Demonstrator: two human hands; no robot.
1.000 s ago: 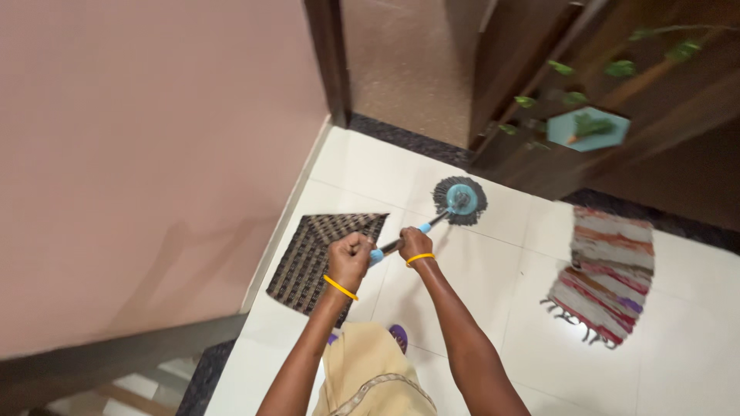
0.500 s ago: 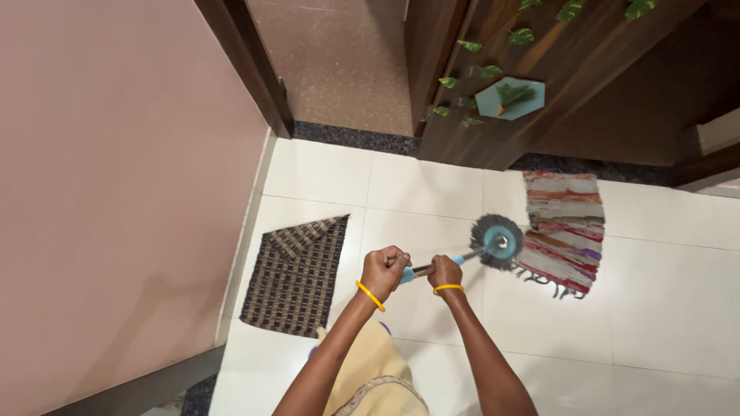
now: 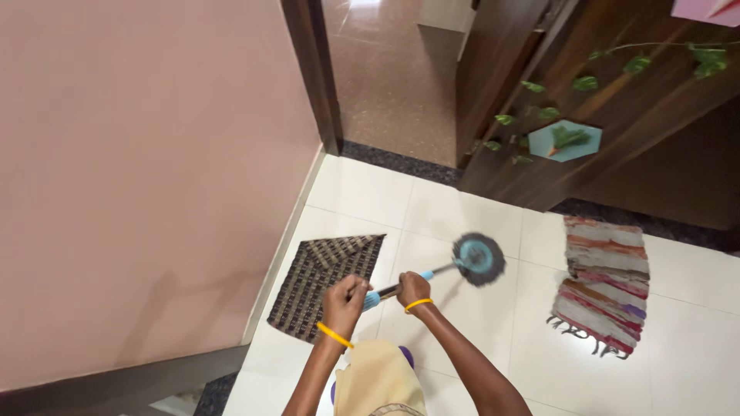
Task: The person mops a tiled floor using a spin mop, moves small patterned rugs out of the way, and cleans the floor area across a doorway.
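A mop (image 3: pixel 432 275) is gripped in both hands above a white tiled floor (image 3: pixel 678 339), seen from a head-worn camera looking straight down. The left hand (image 3: pixel 344 299) is closed in a fist around the upper end of the handle, its fingers wrapped tight on the shaft; the right hand (image 3: pixel 414 290) is clamped on the handle just below it, close beside the blue grip section. A yellow bangle (image 3: pixel 334 334) is worn on the left wrist and another yellow bangle (image 3: pixel 418 303) on the right. The handle is angled away from the body toward the upper right, and the round mop head (image 3: pixel 479 260), a blue disc ringed with dark grey strands, is pressed to the tiles and blurred. The mop head is placed between two mats: a dark woven mat (image 3: pixel 324 281) with one corner folded over lies to the left, next to the skirting of a pink wall (image 3: pixel 139 169), while a striped rag rug (image 3: pixel 605 281) in red, white and purple with a fringed end lies well apart to the right. A pale yellow garment (image 3: pixel 378 385) is seen at the bottom edge. Beyond the tiles, a dark wooden door frame (image 3: pixel 314 73) opens onto a brown speckled floor (image 3: pixel 393 85), and a dark wooden panel (image 3: pixel 617 100) carrying a hexagonal blue plaque (image 3: pixel 565 141) and a trailing green vine (image 3: pixel 640 62) is seen at the upper right
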